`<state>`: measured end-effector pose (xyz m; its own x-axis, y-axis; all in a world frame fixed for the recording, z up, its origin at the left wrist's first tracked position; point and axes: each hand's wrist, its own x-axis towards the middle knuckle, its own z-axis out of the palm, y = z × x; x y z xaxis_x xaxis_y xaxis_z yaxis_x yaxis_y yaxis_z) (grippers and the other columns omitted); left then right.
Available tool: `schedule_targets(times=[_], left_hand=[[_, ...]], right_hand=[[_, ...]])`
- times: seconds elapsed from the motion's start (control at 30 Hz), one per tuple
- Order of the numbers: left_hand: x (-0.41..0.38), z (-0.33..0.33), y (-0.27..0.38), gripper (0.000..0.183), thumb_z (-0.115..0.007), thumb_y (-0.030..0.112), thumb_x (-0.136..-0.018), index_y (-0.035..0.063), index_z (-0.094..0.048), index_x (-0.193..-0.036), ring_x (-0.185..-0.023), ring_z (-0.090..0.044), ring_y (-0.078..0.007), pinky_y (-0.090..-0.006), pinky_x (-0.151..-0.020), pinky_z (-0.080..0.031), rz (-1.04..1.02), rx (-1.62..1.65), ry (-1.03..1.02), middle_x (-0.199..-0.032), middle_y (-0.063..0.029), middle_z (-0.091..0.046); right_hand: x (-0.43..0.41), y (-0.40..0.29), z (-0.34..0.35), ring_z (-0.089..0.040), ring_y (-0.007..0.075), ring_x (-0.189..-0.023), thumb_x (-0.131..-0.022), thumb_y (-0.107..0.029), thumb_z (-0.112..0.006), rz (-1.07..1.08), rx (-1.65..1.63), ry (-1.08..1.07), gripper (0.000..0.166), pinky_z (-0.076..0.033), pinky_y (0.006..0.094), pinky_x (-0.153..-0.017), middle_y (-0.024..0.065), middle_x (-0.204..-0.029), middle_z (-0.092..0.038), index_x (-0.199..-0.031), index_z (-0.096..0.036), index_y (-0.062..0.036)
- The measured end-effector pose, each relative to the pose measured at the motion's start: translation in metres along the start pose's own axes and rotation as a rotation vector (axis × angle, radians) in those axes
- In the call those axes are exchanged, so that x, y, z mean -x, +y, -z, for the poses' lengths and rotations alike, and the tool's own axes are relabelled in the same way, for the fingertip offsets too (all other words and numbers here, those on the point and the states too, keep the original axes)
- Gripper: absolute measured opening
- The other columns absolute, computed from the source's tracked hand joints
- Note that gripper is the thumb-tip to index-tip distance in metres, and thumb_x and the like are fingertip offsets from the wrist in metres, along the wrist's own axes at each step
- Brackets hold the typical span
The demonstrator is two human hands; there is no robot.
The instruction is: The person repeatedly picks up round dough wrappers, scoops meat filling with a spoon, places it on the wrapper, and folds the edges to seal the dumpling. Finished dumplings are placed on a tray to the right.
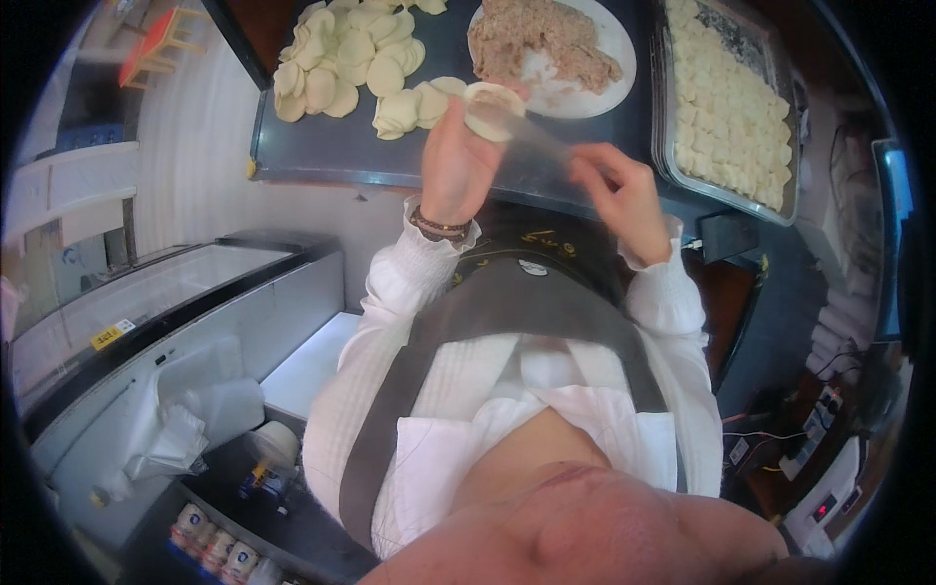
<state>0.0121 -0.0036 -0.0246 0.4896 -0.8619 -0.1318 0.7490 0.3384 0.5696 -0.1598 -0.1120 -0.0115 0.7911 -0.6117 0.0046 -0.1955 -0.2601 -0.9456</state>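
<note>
My left hand (464, 150) holds a round dumpling wrapper (497, 130) with a smear of minced filling on it. From the right, my right hand (618, 190) grips a thin, blurred filling spatula (541, 140), whose far end reaches the wrapper. Just beyond lies a white oval plate (585, 106) bearing a large mound of minced meat filling (541, 40). Loose wrappers (351, 55) are heaped to the left of the plate, and a short overlapping row of wrappers (409, 110) runs close to my left fingers.
At the right, stacked metal trays (779, 208) carry rows of folded dumplings (724, 124). The dark table's front edge (329, 175) lies just before my body. A glass-topped chest freezer (183, 300) stands at left, and a power strip (812, 431) with cables sits at lower right.
</note>
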Motion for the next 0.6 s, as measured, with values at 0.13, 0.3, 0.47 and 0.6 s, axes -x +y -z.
schedule_targets(times=[0.13, 0.3, 0.47, 0.6], left_hand=[[0.000, 0.000, -0.008, 0.046, -0.021, 0.028, -0.103, -0.0068, -0.036, -0.131, -0.126, -0.044, -0.0298, -0.0389, -0.108, -0.034, 0.012, -0.038, -0.028, -0.131, -0.0196, -0.047], [-0.001, -0.004, -0.009, 0.047, -0.021, 0.028, -0.104, -0.0076, -0.035, -0.131, -0.129, -0.042, -0.0296, -0.0387, -0.108, -0.033, 0.035, -0.053, -0.037, -0.133, -0.0201, -0.046], [-0.001, 0.014, -0.001, 0.048, -0.021, 0.027, -0.104, -0.0084, -0.035, -0.132, -0.129, -0.042, -0.0282, -0.0381, -0.107, -0.035, -0.023, -0.095, 0.070, -0.135, -0.0189, -0.045], [-0.002, 0.011, -0.011, 0.048, -0.022, 0.028, -0.104, -0.0070, -0.035, -0.134, -0.126, -0.045, -0.0264, -0.0377, -0.106, -0.037, 0.044, -0.154, 0.040, -0.135, -0.0168, -0.046]], right_hand=[[0.002, -0.007, 0.006, -0.061, 0.0088, -0.075, -0.091, -0.010, -0.060, -0.109, -0.228, 0.030, 0.019, -0.045, 0.0215, -0.061, 0.0047, -0.081, -0.065, -0.103, -0.062, 0.0048], [-0.009, -0.005, 0.000, -0.059, 0.0072, -0.075, -0.091, -0.012, -0.060, -0.213, -0.296, -0.113, 0.019, -0.042, 0.0199, -0.061, 0.0039, -0.081, -0.065, -0.103, -0.062, 0.0034], [-0.006, 0.003, 0.007, -0.054, 0.0047, -0.065, -0.091, -0.013, -0.059, -0.249, -0.228, -0.036, 0.020, -0.039, 0.0191, -0.056, 0.0027, -0.077, -0.066, -0.105, -0.063, 0.0012], [-0.009, 0.004, 0.001, -0.040, -0.0004, -0.051, -0.092, -0.014, -0.060, -0.325, -0.326, -0.040, 0.021, -0.028, 0.0173, -0.044, 0.0002, -0.076, -0.066, -0.106, -0.063, 0.0004]])
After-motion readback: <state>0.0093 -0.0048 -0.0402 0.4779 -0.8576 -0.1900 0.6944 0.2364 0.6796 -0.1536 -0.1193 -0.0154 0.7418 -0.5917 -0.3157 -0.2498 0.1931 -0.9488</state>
